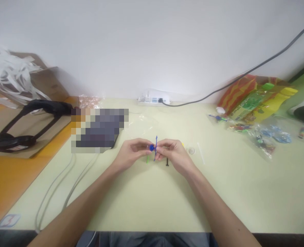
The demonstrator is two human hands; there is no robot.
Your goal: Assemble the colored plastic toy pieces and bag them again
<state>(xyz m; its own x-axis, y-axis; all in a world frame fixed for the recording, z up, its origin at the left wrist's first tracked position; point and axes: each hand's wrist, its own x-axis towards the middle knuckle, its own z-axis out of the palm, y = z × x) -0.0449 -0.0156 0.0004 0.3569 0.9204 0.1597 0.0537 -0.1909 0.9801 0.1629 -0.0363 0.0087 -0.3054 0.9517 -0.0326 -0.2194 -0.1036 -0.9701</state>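
Over the middle of the pale yellow table my left hand and my right hand meet, fingers pinched. Between them is a small blue plastic toy piece with a round hub and a thin blue stick standing upright through it. Both hands pinch it, the left on the hub side, the right on the stick side. Just beneath the hands lie a thin green stick and a small black peg on the table.
A blurred dark flat object lies left of the hands, with grey cables running to the front edge. Black headphones rest on cardboard at far left. A white power strip sits at the wall. Colourful toy packaging and clear bags of parts fill the right.
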